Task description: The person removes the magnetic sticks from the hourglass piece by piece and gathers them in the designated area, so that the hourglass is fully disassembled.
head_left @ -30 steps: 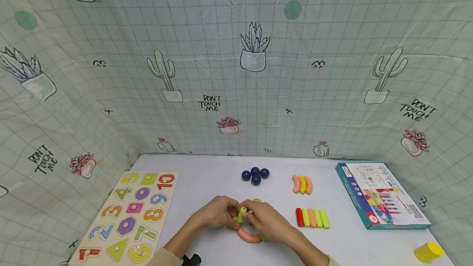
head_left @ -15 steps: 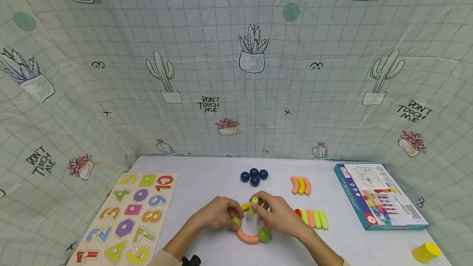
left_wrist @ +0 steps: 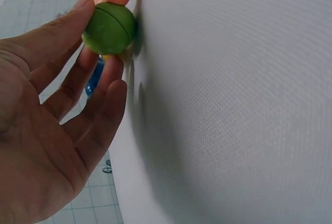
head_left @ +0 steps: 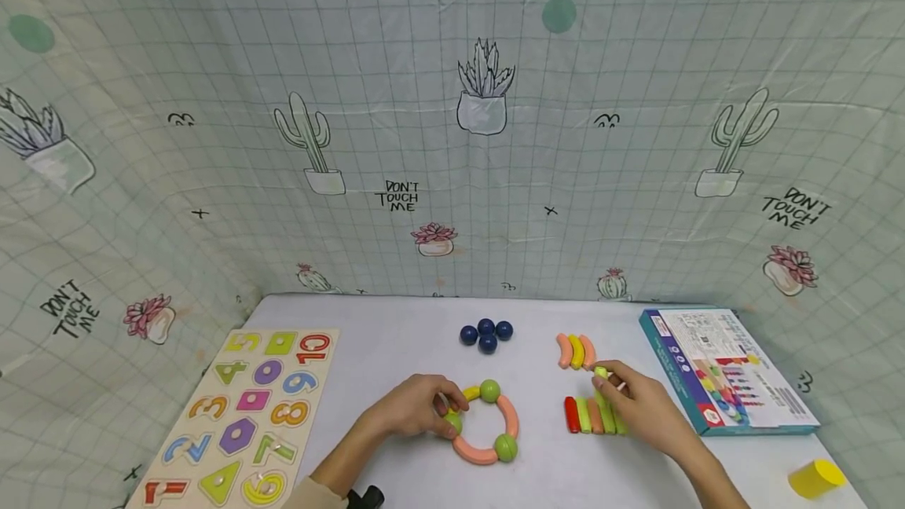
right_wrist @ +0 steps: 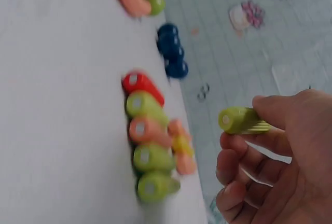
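A ring of green balls and curved pink and yellow rods [head_left: 475,454] lies on the white table. My left hand [head_left: 417,407] is at the ring's left side, pinching one green ball [left_wrist: 110,29] between thumb and fingers. My right hand [head_left: 646,407] holds a short ribbed green stick [right_wrist: 243,120] by thumb and fingertips, lifted off the table. Below and beside it lies a row of straight sticks: a red stick [head_left: 572,415], a pink stick [head_left: 595,416] and several green ones. The right hand partly covers the row's right end in the head view.
Several dark blue balls [head_left: 487,328] sit behind the ring. Two pink curved pieces and a yellow curved piece [head_left: 577,353] lie behind the stick row. A number puzzle board [head_left: 288,375] is on the left; a flat box [head_left: 735,371] and a yellow cylinder [head_left: 816,479] are on the right.
My right hand has moved right, from the ring to above the stick row, carrying the green stick. The ring's right side is uncovered now. My left hand has stayed at the ring.
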Tool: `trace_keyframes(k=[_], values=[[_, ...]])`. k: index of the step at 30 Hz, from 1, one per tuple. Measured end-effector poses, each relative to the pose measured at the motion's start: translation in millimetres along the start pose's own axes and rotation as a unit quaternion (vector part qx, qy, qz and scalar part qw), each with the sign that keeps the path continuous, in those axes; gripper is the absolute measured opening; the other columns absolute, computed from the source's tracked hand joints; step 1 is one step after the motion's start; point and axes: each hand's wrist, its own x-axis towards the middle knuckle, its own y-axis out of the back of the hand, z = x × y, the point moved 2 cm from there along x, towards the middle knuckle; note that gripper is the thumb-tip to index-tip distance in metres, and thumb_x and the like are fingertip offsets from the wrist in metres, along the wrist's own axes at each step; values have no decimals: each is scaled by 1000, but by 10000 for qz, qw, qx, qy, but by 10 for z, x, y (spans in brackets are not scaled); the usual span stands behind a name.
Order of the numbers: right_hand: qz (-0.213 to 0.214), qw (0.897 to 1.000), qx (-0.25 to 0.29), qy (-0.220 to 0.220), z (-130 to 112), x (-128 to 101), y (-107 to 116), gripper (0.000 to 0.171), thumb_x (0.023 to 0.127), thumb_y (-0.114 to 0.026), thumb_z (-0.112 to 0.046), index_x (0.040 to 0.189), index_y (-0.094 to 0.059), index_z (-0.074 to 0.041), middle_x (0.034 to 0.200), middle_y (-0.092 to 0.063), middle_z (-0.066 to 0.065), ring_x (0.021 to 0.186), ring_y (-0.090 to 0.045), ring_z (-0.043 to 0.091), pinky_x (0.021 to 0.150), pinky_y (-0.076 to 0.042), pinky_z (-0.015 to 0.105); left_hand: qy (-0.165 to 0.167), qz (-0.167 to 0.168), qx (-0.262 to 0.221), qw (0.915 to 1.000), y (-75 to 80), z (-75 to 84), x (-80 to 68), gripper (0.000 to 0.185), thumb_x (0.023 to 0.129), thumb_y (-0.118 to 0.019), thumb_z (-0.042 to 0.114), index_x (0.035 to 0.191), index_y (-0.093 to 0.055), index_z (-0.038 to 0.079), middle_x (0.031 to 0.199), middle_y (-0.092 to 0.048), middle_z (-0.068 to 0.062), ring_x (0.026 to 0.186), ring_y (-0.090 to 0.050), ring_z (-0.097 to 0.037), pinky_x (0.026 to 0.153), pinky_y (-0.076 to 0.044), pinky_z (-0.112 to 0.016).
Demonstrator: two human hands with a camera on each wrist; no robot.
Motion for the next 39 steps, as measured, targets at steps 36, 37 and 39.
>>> trace_keyframes(k=[36,37,39], values=[[-167,9932,-987,-601,554,-79,89,51,100,-57,-47,126,-63,-3,90,-67,3,74,-55,16,67,-50,37,-113,-113,-32,9999,24,31,-16,31,75,-88,8,103,-75,15,97,-70,6,86,-63,-15,76,-49,-22],[-173,9931,-983,-620,553,-80,88,51,99,-57,-47,126,-63,-3,90,-66,3,74,-55,17,66,-50,36,-106,-107,-35,9999,21,26,-16,31,75,-88,8,103,-76,15,96,-70,6,86,-63,-15,76,-49,-22],[-182,9928,-991,-650,553,-84,87,52,99,-57,-48,126,-63,-4,90,-66,3,74,-55,16,66,-50,36,-106,-96,-42,9999,14,17,-16,31,75,-88,8,102,-76,16,95,-70,7,86,-63,-15,76,-48,-22]])
